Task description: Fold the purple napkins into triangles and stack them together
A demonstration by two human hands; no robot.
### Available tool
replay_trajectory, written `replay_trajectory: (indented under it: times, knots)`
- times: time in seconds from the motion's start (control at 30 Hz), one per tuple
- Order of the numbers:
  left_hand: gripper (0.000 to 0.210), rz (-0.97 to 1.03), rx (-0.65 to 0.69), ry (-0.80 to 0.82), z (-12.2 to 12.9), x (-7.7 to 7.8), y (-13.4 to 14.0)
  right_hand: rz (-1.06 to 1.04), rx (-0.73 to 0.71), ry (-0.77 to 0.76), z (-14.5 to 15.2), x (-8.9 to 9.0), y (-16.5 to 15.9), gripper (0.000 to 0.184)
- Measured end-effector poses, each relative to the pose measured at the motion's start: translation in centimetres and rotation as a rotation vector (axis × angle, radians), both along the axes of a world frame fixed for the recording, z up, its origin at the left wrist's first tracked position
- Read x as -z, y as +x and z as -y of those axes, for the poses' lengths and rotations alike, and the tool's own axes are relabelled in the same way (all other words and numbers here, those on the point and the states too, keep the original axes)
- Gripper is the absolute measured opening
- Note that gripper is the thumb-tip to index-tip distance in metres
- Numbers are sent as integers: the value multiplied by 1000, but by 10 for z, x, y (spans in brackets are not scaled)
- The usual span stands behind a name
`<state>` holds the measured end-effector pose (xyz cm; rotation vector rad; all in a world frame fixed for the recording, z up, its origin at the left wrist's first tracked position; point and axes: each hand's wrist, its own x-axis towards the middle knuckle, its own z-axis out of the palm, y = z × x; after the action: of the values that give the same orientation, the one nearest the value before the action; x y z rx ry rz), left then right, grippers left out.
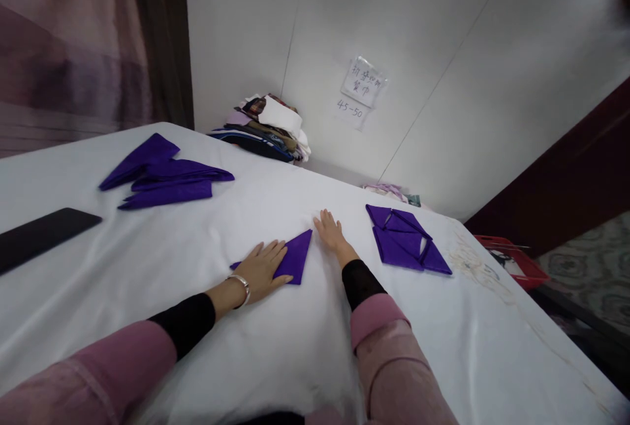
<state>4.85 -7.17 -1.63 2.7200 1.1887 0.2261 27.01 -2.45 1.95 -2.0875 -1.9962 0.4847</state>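
Observation:
A purple cloth napkin (298, 257), folded into a pointed shape, lies on the white tablecloth (275, 359) in front of me. My left hand (263, 269), with a silver bracelet at the wrist, rests flat across its left part and hides some of it. Just beyond the napkin's right tip, my right hand (331, 231) is on the cloth, fingers stretched and holding nothing. Several folded purple napkins (401, 241) lie to the right of that hand. More purple napkins (167, 176), loosely heaped, are at the far left.
A black flat slab (46, 235) lies at the left. Piled clothes (268, 126) stand behind the table's far edge, by a wall with a handwritten paper sign (363, 82). A red basket (516, 261) sits beyond the right edge.

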Motion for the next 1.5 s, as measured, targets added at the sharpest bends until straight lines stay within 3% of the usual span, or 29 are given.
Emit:
replay_trajectory:
  times: [0.13,0.2,0.27,0.53,0.7,0.8,0.97,1.17,1.5]
  knots:
    - [73,-5,-2,21,-1,2,1,28,-251,107,20,-1,-25,64]
    - [75,-15,-5,19,-1,3,1,47,-377,88,29,6,-38,63]
    - [75,-13,-6,15,-1,3,1,54,-408,53,31,13,-45,61]
    - [74,42,1,12,-1,7,0,41,-273,10,-6,26,-31,66]
    - [74,67,9,31,-2,10,-1,-382,129,119,-21,18,-7,56]
    - [74,59,7,30,-2,8,0,-458,260,140,-14,13,10,54]
    - [72,52,4,7,-1,7,1,-559,259,10,7,17,6,33]
    - [72,107,25,22,-2,12,0,-633,255,-31,9,16,-14,30]
    - [68,92,7,20,-1,11,2,-662,280,-86,9,10,-20,23]
